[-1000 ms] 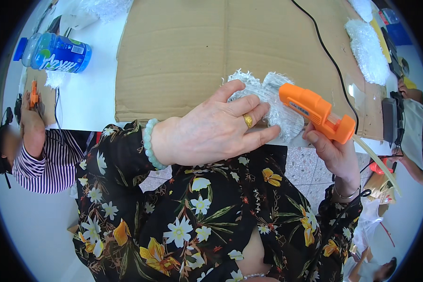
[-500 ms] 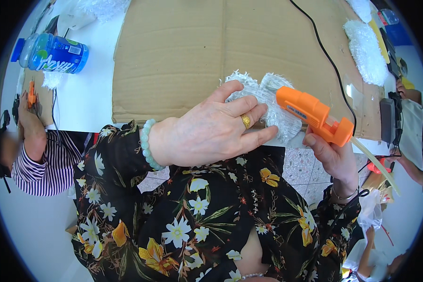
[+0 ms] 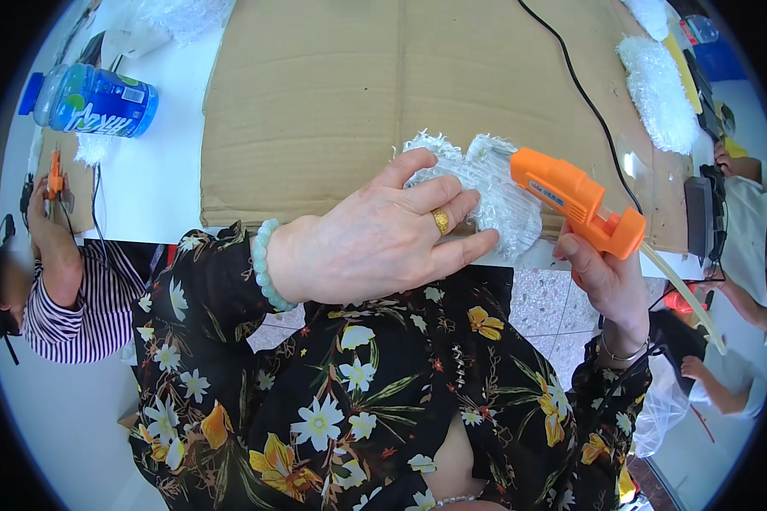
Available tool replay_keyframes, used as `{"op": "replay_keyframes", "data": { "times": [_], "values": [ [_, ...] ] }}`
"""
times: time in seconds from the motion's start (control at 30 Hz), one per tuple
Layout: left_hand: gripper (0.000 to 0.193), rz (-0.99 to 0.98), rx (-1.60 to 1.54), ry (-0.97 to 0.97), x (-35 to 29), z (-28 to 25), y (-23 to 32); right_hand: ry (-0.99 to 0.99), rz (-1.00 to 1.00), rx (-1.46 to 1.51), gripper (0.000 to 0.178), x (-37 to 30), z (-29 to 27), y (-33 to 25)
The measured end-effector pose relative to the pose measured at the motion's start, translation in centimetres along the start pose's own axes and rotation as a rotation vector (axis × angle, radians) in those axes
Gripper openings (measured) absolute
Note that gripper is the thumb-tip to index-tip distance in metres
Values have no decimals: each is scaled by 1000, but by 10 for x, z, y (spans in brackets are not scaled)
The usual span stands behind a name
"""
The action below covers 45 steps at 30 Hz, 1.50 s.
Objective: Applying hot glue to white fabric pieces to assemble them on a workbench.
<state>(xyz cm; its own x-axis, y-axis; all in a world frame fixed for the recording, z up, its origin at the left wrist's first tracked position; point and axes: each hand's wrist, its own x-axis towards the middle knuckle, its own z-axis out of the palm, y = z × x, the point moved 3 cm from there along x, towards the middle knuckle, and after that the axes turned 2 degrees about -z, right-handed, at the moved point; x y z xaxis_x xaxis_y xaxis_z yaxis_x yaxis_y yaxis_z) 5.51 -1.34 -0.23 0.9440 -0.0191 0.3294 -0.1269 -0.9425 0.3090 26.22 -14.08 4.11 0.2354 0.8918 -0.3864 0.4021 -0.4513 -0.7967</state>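
A white fuzzy fabric piece (image 3: pixel 503 192), ribbed and notched at its far edge, lies at the near edge of the cardboard sheet (image 3: pixel 315 102). Spread fingers of my left hand (image 3: pixel 383 226) rest over its left part and press it down; what lies beneath them is hidden. My right hand (image 3: pixel 601 277) is wrapped round the handle of an orange hot glue gun (image 3: pixel 562 192). The gun's nozzle points left at the fabric's upper right lobe. From its rear sticks a long, pale glue stick (image 3: pixel 686 298).
A blue-labelled bottle (image 3: pixel 98 100) lies at the far left. White fuzzy pieces (image 3: pixel 656 94) sit at the far right. A black cord (image 3: pixel 584 85) crosses the cardboard. Co-workers are on both sides; the left one, in a striped shirt (image 3: pixel 85 307), holds another orange glue gun (image 3: pixel 55 175).
The glue gun has shifted slightly right and its nozzle now shows over the fabric. My left hand stays nearly still on the fabric. At the lower right, a co-worker's arm has moved.
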Motion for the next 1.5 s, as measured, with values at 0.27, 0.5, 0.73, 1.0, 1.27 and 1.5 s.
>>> {"op": "replay_keyframes", "data": {
  "times": [0.27,0.5,0.73,1.0,1.27,1.5],
  "values": [
    [61,-3,0,-1,-3,-1,-1,-59,-76,-80,25,6,9,-4],
    [60,1,-11,11,-1,2,-2,30,32,20,23,-4,2,2],
    [46,12,-7,65,1,-1,-2,57,-70,-67,24,-9,-2,6],
    [58,-44,-145,36,5,-12,-3,121,-243,267,33,-8,6,-6],
    [34,-310,-435,286,17,-25,-25,291,-301,807,31,25,42,-5],
    [20,-241,-33,348,39,-11,-49,353,-383,886,36,37,50,8]
  ]
}}
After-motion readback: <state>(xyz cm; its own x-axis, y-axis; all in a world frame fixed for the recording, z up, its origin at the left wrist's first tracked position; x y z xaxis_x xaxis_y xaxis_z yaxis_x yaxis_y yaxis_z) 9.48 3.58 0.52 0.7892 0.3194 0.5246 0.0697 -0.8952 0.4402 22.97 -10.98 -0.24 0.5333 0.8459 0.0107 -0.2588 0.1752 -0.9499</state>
